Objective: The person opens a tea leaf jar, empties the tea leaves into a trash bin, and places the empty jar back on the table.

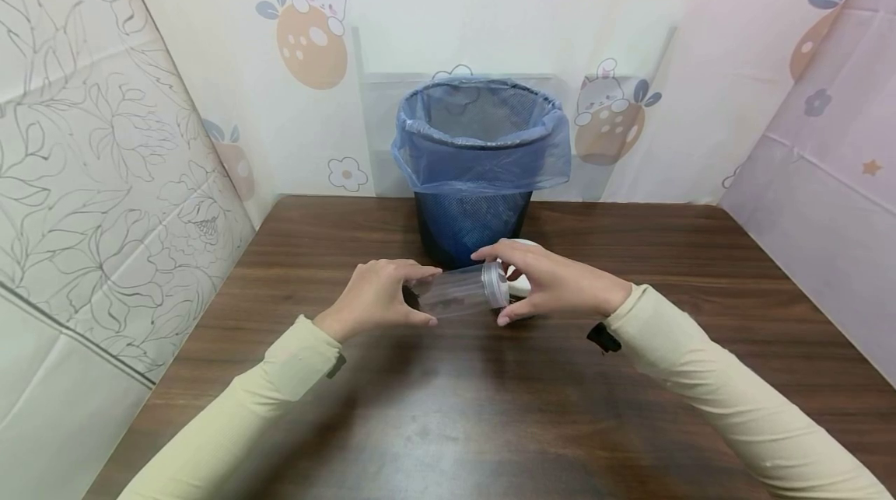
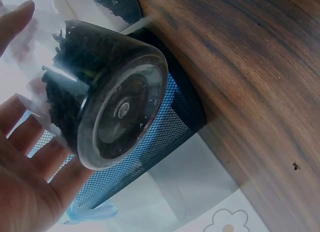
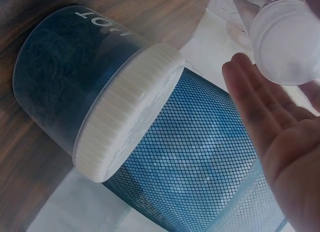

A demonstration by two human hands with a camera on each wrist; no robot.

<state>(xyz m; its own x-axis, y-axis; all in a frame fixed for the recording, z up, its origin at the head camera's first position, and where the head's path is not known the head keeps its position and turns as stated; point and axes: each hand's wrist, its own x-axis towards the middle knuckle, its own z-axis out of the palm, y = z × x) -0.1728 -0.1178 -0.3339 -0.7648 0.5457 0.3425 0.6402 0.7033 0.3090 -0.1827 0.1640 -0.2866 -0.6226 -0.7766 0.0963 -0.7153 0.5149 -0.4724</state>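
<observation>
My left hand (image 1: 378, 294) holds a clear plastic jar (image 1: 455, 291) tilted onto its side above the table, thumb on one side and fingers on the other. Dark dried leaves (image 2: 80, 66) lie at its bottom end, facing the left wrist camera. At the other end is a translucent lid (image 3: 287, 46). My right hand (image 1: 560, 278) is around that lid end with its fingers extended and spread; whether they touch the lid is hard to tell. Below and behind it, a second jar (image 3: 65, 76) with a ribbed white lid (image 3: 130, 111) and dark contents stands near the bin.
A dark mesh bin (image 1: 472, 224) lined with a blue plastic bag (image 1: 483, 166) stands at the back of the brown wooden table (image 1: 448, 414). Patterned sheets (image 1: 455, 2) hang behind and at both sides. A small dark crumb (image 2: 296, 166) lies on the tabletop.
</observation>
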